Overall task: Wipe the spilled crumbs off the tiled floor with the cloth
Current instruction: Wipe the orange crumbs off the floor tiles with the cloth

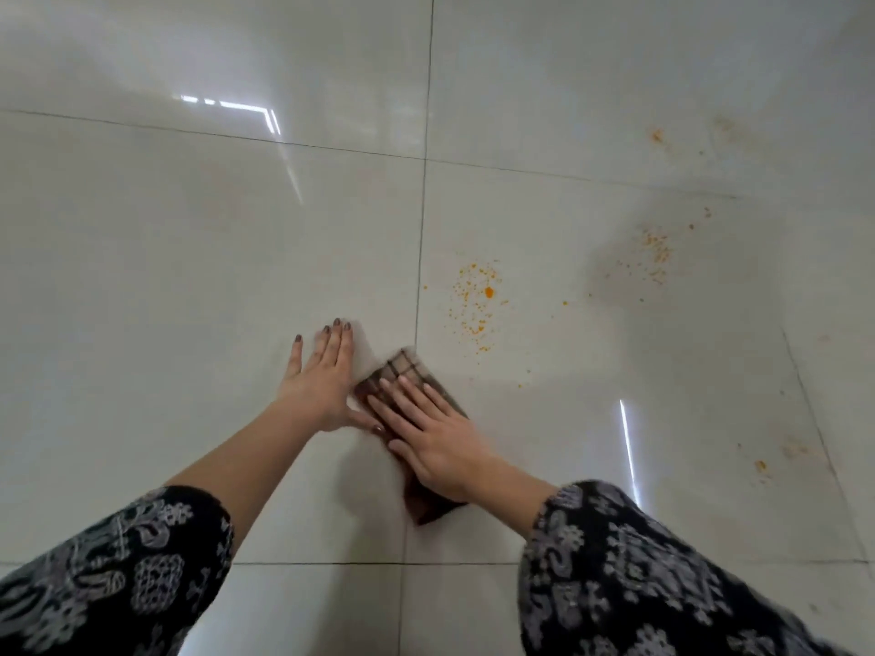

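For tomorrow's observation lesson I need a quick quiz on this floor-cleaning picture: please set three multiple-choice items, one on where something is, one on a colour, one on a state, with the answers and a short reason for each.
1. Where does the nearest patch of crumbs lie, relative to the cloth?
A. Beyond it and slightly to the right
B. Under the left sleeve
C. On top of the cloth

2. What colour are the crumbs?
A. Green
B. Orange
C. Blue

3. How is the right hand placed?
A. Raised in the air
B. Clenched in a fist beside the cloth
C. Flat, fingers stretched out, pressing on the cloth

Answers:
1 A, the patch sits on the tile just past the cloth's far end.
2 B, the specks show bright orange against the pale floor.
3 C, the palm lies on the checked cloth, while the left hand rests flat on the tile beside it.
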